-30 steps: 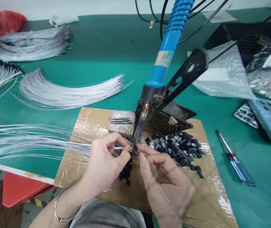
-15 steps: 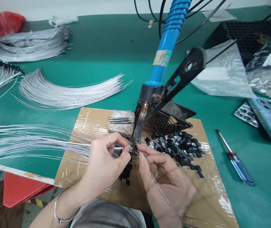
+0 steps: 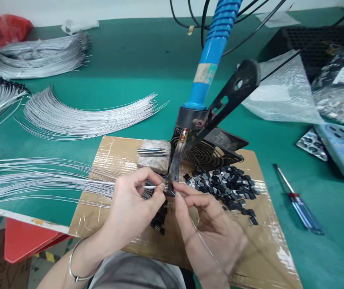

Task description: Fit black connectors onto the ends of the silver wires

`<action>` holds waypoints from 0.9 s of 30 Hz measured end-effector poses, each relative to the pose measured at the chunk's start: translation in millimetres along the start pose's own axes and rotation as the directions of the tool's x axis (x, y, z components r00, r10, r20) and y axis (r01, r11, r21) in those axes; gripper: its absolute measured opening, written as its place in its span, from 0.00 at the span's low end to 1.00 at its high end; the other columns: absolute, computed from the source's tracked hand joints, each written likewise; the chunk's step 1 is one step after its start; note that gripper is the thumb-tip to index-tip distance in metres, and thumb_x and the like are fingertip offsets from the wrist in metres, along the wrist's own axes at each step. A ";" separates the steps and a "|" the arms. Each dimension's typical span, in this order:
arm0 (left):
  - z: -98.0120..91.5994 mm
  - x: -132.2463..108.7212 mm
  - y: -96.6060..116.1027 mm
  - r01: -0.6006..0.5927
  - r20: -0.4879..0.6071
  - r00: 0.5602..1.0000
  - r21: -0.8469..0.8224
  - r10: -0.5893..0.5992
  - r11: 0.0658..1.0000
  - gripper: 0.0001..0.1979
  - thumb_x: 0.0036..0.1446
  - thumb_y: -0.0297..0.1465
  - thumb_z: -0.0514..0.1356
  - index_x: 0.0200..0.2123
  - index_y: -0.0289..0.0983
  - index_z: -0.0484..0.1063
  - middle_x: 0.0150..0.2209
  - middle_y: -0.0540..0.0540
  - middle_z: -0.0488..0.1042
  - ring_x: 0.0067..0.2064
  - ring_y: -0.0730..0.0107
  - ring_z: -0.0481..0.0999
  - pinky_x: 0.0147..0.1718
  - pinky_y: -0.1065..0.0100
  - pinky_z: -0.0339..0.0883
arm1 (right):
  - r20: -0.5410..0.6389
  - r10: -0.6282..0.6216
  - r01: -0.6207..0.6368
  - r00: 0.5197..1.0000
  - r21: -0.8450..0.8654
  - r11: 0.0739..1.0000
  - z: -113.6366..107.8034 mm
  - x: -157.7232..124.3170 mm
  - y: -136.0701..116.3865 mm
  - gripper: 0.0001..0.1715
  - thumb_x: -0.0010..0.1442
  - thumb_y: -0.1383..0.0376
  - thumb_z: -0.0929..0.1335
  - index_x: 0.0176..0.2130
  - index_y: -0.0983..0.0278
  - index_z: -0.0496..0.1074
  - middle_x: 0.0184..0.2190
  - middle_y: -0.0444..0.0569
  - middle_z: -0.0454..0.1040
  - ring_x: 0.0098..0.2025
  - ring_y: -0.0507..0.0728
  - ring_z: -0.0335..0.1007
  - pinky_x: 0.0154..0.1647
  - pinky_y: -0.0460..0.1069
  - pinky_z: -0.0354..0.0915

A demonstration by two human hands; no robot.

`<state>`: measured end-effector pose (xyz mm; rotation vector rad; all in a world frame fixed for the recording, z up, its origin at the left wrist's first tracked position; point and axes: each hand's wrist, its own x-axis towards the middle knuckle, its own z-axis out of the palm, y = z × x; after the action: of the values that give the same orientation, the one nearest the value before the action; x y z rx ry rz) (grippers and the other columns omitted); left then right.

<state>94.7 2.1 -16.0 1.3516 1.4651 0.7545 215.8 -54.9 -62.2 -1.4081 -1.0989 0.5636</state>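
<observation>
The soldering iron (image 3: 202, 76), with a blue handle, is fixed in a black stand, its tip pointing down between my hands. My left hand (image 3: 137, 200) is closed in a pinch on a grey wire (image 3: 150, 187), whose end reaches the tip. A fan of similar wires (image 3: 54, 180) runs out to the left behind that hand. Thin solder wire (image 3: 206, 247) is pinched in my right hand (image 3: 209, 228), just right of the tip, and trails down across the palm. The exact joint at the tip is hidden by fingers. Small black connectors (image 3: 159, 220) lie beneath my left hand.
A heap of black connectors (image 3: 228, 188) lies on the cardboard (image 3: 268, 241), right of the iron. Metal rods rest on a sponge-like block (image 3: 153, 160). A screwdriver (image 3: 300, 204), a phone (image 3: 343, 148) and plastic bags are on the right. Another wire bundle (image 3: 78, 120) lies behind on the left.
My right hand has shifted very slightly left. Both hands otherwise keep their pinch at the iron's tip.
</observation>
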 end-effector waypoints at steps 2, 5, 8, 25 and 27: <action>-0.9 -0.1 -0.2 -0.002 -0.005 1.000 0.003 0.002 1.000 0.04 0.52 0.29 0.62 0.26 0.35 0.74 0.31 0.43 0.81 0.37 0.57 0.79 0.37 0.62 0.71 | 0.000 -0.003 0.003 1.000 -0.003 1.000 0.4 -0.4 -0.5 0.07 0.58 0.69 0.73 0.30 0.61 0.73 0.40 0.49 0.84 0.39 0.56 0.83 0.45 0.49 0.76; -2.0 0.2 -0.3 -0.010 -0.006 1.000 0.005 0.010 1.000 0.05 0.52 0.29 0.61 0.26 0.35 0.74 0.31 0.43 0.81 0.36 0.58 0.79 0.36 0.62 0.71 | -0.009 0.007 -0.007 1.000 0.002 1.000 1.2 -0.5 -1.3 0.07 0.58 0.69 0.74 0.30 0.61 0.73 0.40 0.49 0.84 0.39 0.56 0.83 0.45 0.49 0.76; -1.9 0.7 -0.8 -0.012 -0.010 1.000 0.006 0.012 1.000 0.04 0.52 0.28 0.61 0.26 0.35 0.74 0.31 0.43 0.80 0.36 0.58 0.79 0.35 0.63 0.70 | -0.012 0.032 -0.032 0.999 0.009 0.999 2.0 -0.6 -1.4 0.06 0.58 0.68 0.73 0.30 0.60 0.73 0.40 0.49 0.84 0.40 0.56 0.83 0.45 0.50 0.77; -0.3 0.9 -0.2 0.003 0.009 1.000 0.006 -0.003 1.000 0.05 0.52 0.29 0.61 0.26 0.35 0.74 0.30 0.43 0.80 0.36 0.59 0.79 0.36 0.64 0.71 | -0.005 0.017 -0.017 1.000 0.010 1.000 0.3 -0.1 -2.2 0.07 0.58 0.69 0.74 0.30 0.61 0.73 0.39 0.49 0.84 0.38 0.56 0.83 0.44 0.50 0.76; -0.6 1.0 0.2 -0.001 0.004 1.000 0.010 0.001 1.000 0.04 0.52 0.28 0.62 0.26 0.35 0.74 0.30 0.44 0.80 0.36 0.59 0.79 0.36 0.64 0.71 | -0.004 0.014 -0.014 1.000 -0.013 1.000 -0.1 0.1 -2.6 0.07 0.58 0.70 0.74 0.30 0.61 0.73 0.39 0.48 0.84 0.38 0.55 0.83 0.44 0.48 0.75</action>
<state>94.4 3.1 -15.9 1.3604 1.4667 0.7456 215.2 -55.3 -59.6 -1.4284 -1.0919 0.5642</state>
